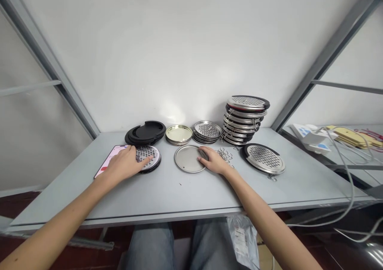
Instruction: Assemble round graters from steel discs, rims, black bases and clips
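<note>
Leftmost, one phone (111, 155), pink-white screen up, partly beneath the left hand (126, 162). Left hand: bent over a grater disc (146, 152) in a black base, thumb across its face; whether it grips cannot be told. Behind, black rings (145, 131), stacked. Next, gold-toned lids (178, 133), a low pile. In front, one plain metal disc (188, 158), flat on the grey table (167, 198), mid-table. Right hand (213, 159): on that disc's right edge, thumb over its face; firmness of hold unclear. Behind, stacked graters (207, 129). Beside the hand, loose metal clips (225, 154). Further right, one tall stack of black-rimmed graters (247, 118); nearer, a single black-rimmed grater (265, 158), slotted.
</note>
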Motion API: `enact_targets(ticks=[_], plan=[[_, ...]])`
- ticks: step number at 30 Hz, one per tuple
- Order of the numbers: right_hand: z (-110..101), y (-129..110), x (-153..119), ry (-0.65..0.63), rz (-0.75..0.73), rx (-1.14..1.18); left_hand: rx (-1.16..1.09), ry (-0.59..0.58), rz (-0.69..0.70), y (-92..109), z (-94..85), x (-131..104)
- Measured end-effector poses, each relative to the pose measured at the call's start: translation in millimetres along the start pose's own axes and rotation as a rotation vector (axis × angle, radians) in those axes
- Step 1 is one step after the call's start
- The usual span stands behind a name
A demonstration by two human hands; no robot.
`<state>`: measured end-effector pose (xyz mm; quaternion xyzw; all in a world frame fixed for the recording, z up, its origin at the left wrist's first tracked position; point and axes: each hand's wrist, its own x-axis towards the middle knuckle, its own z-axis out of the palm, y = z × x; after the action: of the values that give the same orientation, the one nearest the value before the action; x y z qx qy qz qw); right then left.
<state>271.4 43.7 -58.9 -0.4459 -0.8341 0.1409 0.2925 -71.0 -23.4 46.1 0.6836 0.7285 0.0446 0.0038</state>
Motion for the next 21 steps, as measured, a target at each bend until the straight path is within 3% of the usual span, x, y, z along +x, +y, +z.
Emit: enact_targets(ticks=[8,12,21], plan=[[0.6,1.5,0.5,-0.001,0.001,0.000,-0.030,-0.114,-0.021,13.1,12.2,9.0],[0.7,1.7,0.5,0.005,-0.001,0.006,-0.004,-0.113,-0.020,18.1,19.2,13.8],[2.3,5.2,0.1,-0.006,-0.004,0.007,0.037,-0.089,0.042,20.0,1.8,6.6]])
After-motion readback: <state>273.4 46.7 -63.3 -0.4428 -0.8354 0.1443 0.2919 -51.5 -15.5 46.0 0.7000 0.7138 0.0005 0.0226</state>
